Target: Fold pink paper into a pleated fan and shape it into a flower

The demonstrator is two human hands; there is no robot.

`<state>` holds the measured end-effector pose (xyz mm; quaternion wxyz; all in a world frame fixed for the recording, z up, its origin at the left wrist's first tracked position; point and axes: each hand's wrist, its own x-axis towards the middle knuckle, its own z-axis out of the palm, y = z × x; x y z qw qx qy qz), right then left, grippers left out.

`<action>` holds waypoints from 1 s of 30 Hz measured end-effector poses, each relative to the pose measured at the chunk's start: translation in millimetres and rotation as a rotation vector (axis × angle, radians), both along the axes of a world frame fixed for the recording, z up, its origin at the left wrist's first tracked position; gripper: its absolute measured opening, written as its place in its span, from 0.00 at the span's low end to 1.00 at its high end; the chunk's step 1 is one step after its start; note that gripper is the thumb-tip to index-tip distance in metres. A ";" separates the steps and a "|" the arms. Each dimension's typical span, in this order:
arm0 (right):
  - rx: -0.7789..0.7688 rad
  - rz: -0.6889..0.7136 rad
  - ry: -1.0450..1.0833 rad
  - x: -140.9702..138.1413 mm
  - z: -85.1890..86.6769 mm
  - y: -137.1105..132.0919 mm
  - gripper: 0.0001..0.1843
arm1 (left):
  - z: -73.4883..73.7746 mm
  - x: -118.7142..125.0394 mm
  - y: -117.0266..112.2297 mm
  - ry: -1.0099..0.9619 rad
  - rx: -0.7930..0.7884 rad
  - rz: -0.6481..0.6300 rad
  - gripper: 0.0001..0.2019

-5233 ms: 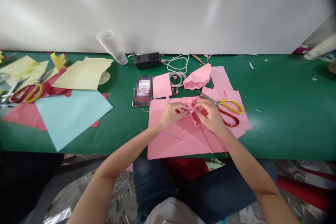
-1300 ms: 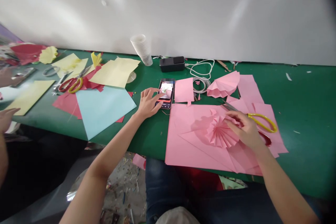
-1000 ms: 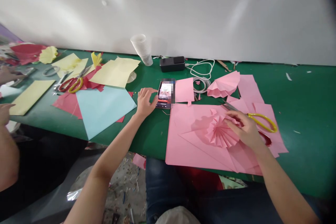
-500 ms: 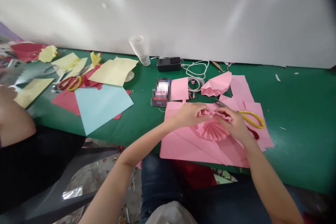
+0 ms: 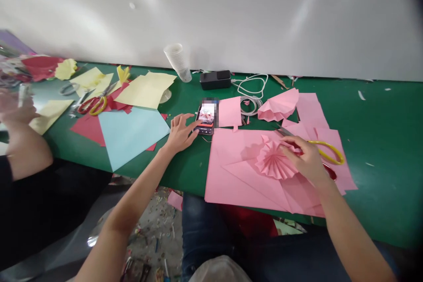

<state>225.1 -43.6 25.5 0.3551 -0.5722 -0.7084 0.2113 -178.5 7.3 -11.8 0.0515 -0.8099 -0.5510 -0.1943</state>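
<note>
My left hand (image 5: 181, 132) is at the lit smartphone (image 5: 206, 116), fingers spread and a fingertip over its screen. With my right hand (image 5: 306, 156) I grip the upper right edge of a pleated pink paper fan (image 5: 276, 161), whose folds spread out in a round shape. Beneath it lie several sheets of pink paper (image 5: 241, 185). Scissors with yellow and red handles (image 5: 327, 152) rest on the sheets, partly hidden behind my right hand. Another folded pink paper piece (image 5: 279, 105) sits farther back.
A leaning stack of white cups (image 5: 178, 61) and a black box (image 5: 215, 79) with a coiled white cable (image 5: 253, 103) stand by the wall. Light blue paper (image 5: 134, 134), yellow sheets (image 5: 143, 90) and red-and-yellow scissors (image 5: 94, 105) lie leftward. A co-worker's arm (image 5: 26, 141) is at far left.
My left hand has let go of the pink paper fan and moved left to the phone. My right hand still holds the fan, which now shows more fully.
</note>
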 end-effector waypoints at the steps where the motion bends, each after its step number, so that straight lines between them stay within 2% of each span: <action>1: 0.004 -0.005 -0.005 0.6 -0.9 -0.2 0.09 | -0.2 1.8 -0.5 0.007 -0.016 0.001 0.19; 6: -0.017 -0.009 -0.008 1.6 -2.1 -0.4 0.08 | 1.6 10.8 4.3 0.018 -0.025 -0.015 0.23; 14: -0.022 -0.013 -0.003 0.9 0.2 -1.1 0.07 | 1.8 11.5 7.0 0.046 0.002 -0.068 0.20; 30: -0.040 -0.016 -0.008 1.9 0.0 -1.3 0.08 | 1.5 11.6 5.7 0.026 0.017 -0.009 0.17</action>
